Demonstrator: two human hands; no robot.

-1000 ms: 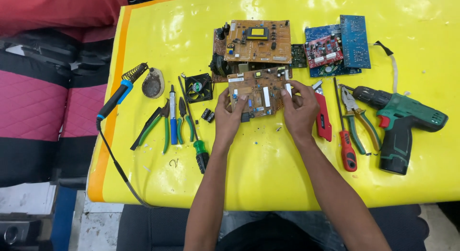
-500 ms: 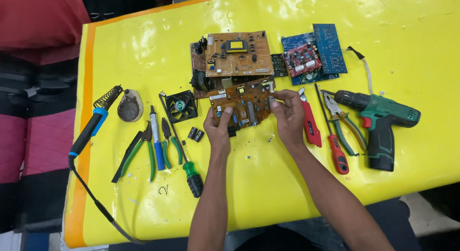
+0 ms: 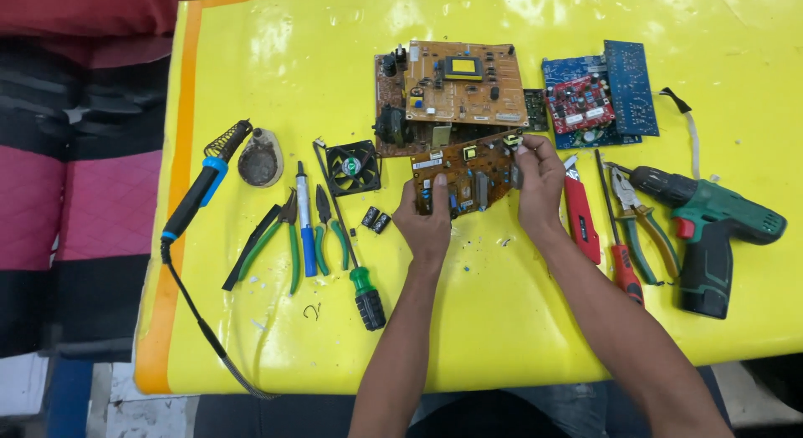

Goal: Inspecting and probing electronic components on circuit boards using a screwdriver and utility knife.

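Note:
A brown circuit board (image 3: 465, 174) is tilted up off the yellow table (image 3: 519, 329), held between both hands. My left hand (image 3: 425, 222) grips its lower left edge, thumb on the board's face. My right hand (image 3: 539, 183) holds the right edge, fingertips pinching near the upper right corner. Just behind it lie a larger tan circuit board (image 3: 456, 91) stacked on another brown one, and blue and red boards (image 3: 595, 95) to the right.
Left of my hands lie a small black fan (image 3: 353, 167), two capacitors (image 3: 375, 220), a green-handled screwdriver (image 3: 355, 262), pliers (image 3: 280, 237), a blue pen tool (image 3: 307, 229) and a soldering iron (image 3: 201, 191). To the right lie a red knife (image 3: 581, 216), a red screwdriver (image 3: 619, 245), pliers (image 3: 640, 225) and a green drill (image 3: 711, 225).
The board has been lifted and tilted upward between my hands. My right hand's fingers moved up to its upper right corner. The camera view shifted, so everything sits further right.

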